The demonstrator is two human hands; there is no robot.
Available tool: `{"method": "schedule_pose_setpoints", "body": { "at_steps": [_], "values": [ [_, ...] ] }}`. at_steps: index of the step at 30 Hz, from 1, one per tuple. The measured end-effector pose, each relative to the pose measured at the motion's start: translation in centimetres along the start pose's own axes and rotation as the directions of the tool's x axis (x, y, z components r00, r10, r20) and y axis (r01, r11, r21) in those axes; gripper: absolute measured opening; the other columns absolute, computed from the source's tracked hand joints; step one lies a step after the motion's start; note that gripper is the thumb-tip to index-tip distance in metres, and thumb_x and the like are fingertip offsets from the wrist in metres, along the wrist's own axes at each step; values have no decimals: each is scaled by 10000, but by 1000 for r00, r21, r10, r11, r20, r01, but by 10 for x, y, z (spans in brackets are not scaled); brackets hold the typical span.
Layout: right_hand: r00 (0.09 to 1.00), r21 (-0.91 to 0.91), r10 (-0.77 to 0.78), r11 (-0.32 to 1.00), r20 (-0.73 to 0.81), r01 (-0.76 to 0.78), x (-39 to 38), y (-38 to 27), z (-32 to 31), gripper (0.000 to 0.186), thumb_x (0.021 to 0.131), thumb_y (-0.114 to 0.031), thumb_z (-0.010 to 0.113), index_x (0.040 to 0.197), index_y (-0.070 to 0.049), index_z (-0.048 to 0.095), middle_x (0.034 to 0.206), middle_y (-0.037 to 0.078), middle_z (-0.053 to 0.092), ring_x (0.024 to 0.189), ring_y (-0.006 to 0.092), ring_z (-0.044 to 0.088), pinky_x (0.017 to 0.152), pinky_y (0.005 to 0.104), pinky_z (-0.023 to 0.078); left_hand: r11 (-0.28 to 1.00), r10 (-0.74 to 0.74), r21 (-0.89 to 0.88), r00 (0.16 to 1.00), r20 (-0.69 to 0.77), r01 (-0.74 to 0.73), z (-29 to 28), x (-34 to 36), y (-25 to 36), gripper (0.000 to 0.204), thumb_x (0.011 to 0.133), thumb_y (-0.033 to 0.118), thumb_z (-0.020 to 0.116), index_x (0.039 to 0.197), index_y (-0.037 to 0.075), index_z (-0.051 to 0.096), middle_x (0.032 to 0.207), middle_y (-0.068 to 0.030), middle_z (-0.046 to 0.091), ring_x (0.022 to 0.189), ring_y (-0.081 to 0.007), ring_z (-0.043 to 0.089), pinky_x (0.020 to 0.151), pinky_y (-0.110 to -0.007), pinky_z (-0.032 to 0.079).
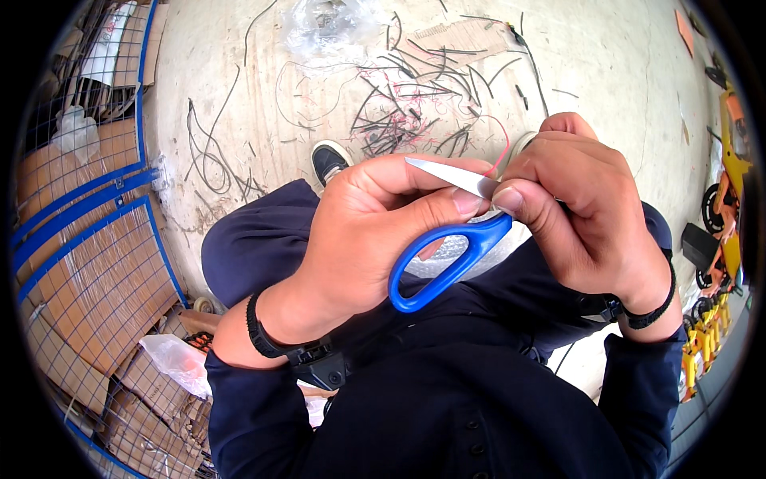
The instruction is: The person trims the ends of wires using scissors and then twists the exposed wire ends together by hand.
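Blue-handled scissors point(451, 267) lie across the front of my hands above my lap. Their silver blade points up and left, over the fingers of my left hand point(359, 215). At the base of the blade, the thumb and forefinger of my right hand point(586, 199) pinch the scissors. A thin red wire point(504, 136) rises from behind and runs in between my fingertips. My left thumb and forefinger close where the wire arrives; its end is hidden there. One handle loop hangs below the left thumb, and the other loop cannot be made out.
Black and red wire scraps point(399, 120) litter the floor ahead, beside a clear plastic bag point(331, 28) and a cardboard piece point(463, 40). A loose black cable point(211, 152) lies left. Blue-framed mesh cages point(88, 239) hold cardboard on the left; yellow equipment point(730, 199) stands right.
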State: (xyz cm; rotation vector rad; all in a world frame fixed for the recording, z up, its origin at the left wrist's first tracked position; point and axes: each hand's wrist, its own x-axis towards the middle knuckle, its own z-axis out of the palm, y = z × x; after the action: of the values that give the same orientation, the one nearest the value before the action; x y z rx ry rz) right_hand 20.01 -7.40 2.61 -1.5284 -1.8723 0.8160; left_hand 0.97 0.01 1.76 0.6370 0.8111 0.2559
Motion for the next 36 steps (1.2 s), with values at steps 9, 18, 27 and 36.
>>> {"method": "schedule_pose_setpoints", "body": {
  "at_steps": [9, 18, 27, 36],
  "values": [
    [999, -73, -31, 997, 24, 32, 0, -6, -6, 70, 819, -83, 630, 769, -36, 618, 675, 49, 587, 571, 214, 495, 685, 328, 374, 998, 57, 10, 993, 100, -58, -7, -3, 1, 209, 870, 4, 620, 1073, -37, 651, 909, -122, 697, 745, -91, 611, 658, -192, 481],
    [999, -90, -41, 995, 20, 43, -1, -6, -8, 81, 818, -94, 636, 769, -32, 618, 679, 53, 595, 572, 214, 499, 691, 331, 377, 994, 86, 65, 996, 21, -87, 1, -3, 0, 221, 841, 12, 639, 1057, -34, 646, 791, -95, 676, 528, -43, 530, 478, -146, 398],
    [996, -132, -22, 991, -84, 11, 2, -2, -16, 156, 869, -118, 594, 753, -13, 599, 669, 58, 586, 569, 208, 484, 685, 326, 378, 975, 221, -32, 975, 35, -220, -1, -2, -16, 199, 872, 51, 640, 1045, -49, 642, 832, -123, 678, 553, -72, 551, 488, -173, 430],
    [999, -38, -36, 999, -2, 36, -2, -4, -13, 169, 842, -164, 628, 753, -21, 619, 680, 56, 598, 568, 205, 483, 695, 336, 383, 993, 111, -52, 993, 44, -109, -2, -2, -5, 264, 894, 48, 603, 1134, -62, 600, 874, -148, 686, 573, -91, 564, 509, -188, 451]
  ]
}}
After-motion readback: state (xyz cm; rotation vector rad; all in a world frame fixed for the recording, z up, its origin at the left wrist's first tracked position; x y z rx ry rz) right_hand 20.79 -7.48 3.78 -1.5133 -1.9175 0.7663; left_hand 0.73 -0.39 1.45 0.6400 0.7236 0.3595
